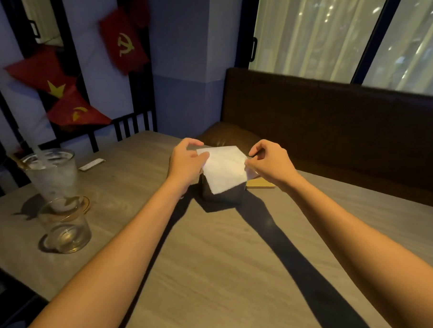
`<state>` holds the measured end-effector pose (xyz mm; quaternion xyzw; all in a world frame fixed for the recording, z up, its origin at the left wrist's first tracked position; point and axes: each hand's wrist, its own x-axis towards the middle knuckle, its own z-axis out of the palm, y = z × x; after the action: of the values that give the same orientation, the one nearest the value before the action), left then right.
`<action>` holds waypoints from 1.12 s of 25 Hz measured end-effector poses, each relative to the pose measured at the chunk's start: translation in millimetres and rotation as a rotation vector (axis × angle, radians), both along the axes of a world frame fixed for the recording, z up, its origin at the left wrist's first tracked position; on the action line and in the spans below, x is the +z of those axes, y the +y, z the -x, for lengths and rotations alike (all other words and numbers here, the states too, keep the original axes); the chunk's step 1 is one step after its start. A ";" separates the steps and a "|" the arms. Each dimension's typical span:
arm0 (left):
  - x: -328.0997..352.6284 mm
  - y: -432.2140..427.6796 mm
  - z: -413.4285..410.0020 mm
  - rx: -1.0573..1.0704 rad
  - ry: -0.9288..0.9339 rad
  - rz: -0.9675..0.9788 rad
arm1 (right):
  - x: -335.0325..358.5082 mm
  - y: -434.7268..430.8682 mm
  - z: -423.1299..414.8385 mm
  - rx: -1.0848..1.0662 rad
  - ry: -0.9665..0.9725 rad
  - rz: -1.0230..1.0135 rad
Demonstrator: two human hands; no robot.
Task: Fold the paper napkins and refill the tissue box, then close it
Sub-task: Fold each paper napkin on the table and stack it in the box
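Left grip and right grip pinch napkin above box.

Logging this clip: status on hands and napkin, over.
Left hand, right hand both pinching white paper napkin at opposite edges. Napkin held over dark square tissue box. Box opening hidden under napkin.

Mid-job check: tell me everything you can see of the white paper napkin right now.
The white paper napkin is a thin, soft-looking, plain sheet with four roughly straight edges. It is spread open and tilted, held over the dark tissue box, with its lower edge covering the box's top. The left hand pinches its left edge and the right hand pinches its right edge. Whether it touches the box cannot be told.
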<state>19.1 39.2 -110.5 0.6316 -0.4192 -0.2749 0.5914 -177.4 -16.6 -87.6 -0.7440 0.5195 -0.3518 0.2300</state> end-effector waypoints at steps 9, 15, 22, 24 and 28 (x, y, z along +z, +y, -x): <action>-7.1 -72.3 -5.9 0.027 -0.593 -0.040 | -17.0 -27.0 -19.5 0.083 0.292 0.008; -5.0 -73.5 4.2 -0.037 -0.903 -0.180 | -13.8 -29.6 -26.4 0.102 0.488 0.065; 3.8 -69.9 7.5 -0.086 -1.003 -0.233 | -4.2 -36.1 -29.4 0.263 0.677 -0.023; 7.7 -68.7 3.3 -0.109 -0.978 -0.253 | -0.6 -37.3 -27.6 0.288 0.650 -0.051; 15.0 -66.0 4.3 -0.171 -1.067 -0.340 | 0.0 -41.6 -28.1 0.293 0.688 -0.040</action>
<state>14.8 -26.8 -95.5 0.7331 -0.6596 -0.0282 0.1633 -149.4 -58.2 -87.5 -0.8805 0.4612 -0.0345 0.1044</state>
